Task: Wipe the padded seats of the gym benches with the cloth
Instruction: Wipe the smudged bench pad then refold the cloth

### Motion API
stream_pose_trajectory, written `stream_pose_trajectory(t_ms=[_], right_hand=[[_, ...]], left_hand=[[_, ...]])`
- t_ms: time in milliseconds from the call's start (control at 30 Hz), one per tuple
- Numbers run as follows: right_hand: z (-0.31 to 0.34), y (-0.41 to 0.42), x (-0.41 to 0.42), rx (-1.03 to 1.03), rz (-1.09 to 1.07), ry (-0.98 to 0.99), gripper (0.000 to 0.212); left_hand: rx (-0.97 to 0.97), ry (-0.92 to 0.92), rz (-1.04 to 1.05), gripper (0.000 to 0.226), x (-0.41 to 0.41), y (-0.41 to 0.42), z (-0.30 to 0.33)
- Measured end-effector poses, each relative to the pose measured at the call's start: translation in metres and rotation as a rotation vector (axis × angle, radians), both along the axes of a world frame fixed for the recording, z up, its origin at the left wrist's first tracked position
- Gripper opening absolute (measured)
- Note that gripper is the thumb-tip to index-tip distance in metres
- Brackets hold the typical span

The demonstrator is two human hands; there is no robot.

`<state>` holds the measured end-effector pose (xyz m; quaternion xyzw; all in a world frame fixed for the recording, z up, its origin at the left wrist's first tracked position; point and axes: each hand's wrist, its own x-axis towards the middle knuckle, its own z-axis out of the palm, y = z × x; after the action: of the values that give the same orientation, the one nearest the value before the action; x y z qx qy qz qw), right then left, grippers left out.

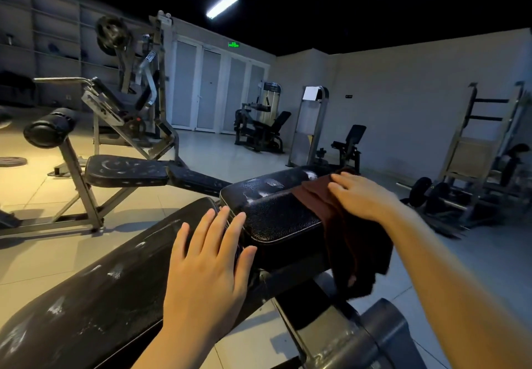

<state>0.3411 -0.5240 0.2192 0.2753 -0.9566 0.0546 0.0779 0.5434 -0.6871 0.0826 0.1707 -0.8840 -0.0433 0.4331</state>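
Dim gym room, pale tiled floor, one lit ceiling tube, green sign over white double doors at the back; second bench stands to your left with scuffed black pads and a roller pad on its post; plate-loaded machine behind it; weight-stack machines along the far wall; rack on the right with dumbbells on the floor near it; loose plate on the floor far left; nothing lies between your hands and the pad.

Padded seat of the near bench sits centre frame, black, worn with pale scuffs at its far end; long back pad runs from it toward lower left; bench frame and a dark roller below on the right.

Dark brown cloth lies draped over the seat's right edge and hangs down its side; your right hand rests flat on the cloth's upper part, fingers straight, pointing left, forearm coming in from lower right.

Your left hand is open, fingers spread and straight, palm down over the gap where back pad meets seat, fingertips at the seat's near edge; holds nothing.
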Motion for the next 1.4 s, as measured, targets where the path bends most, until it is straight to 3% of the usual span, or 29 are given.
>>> stream_pose_trajectory(t_ms=[133,267,567,667,833,1100,1267,1400], right_hand=[[0.008,0.002,-0.027,-0.132,-0.099,-0.151,0.052],[0.005,0.001,-0.019,-0.160,-0.088,-0.129,0.052],[-0.038,0.005,0.047,-0.108,0.131,0.234,0.050],[-0.055,-0.017,0.080,-0.122,0.254,0.250,0.063],[-0.067,-0.041,0.124,-0.098,0.502,0.259,0.066],[-0.026,0.005,0.040,-0.014,0.095,0.192,0.054],[0.005,0.004,-0.009,-0.011,0.012,-0.058,0.051],[0.016,-0.013,-0.034,0.001,-0.024,-0.104,0.052]], left_hand=[[0.003,0.007,0.002,0.056,-0.001,0.001,0.002],[0.001,0.013,0.004,0.054,-0.002,0.001,0.003],[0.038,0.020,0.013,0.053,-0.002,0.003,0.003],[0.032,0.007,0.011,0.054,-0.001,0.003,0.003],[0.032,-0.016,0.001,0.055,0.002,-0.001,0.002],[0.000,-0.006,0.023,0.051,0.001,-0.002,-0.002],[-0.048,0.002,0.022,0.054,-0.001,-0.001,-0.001],[-0.081,0.020,0.016,0.053,-0.002,-0.001,0.000]])
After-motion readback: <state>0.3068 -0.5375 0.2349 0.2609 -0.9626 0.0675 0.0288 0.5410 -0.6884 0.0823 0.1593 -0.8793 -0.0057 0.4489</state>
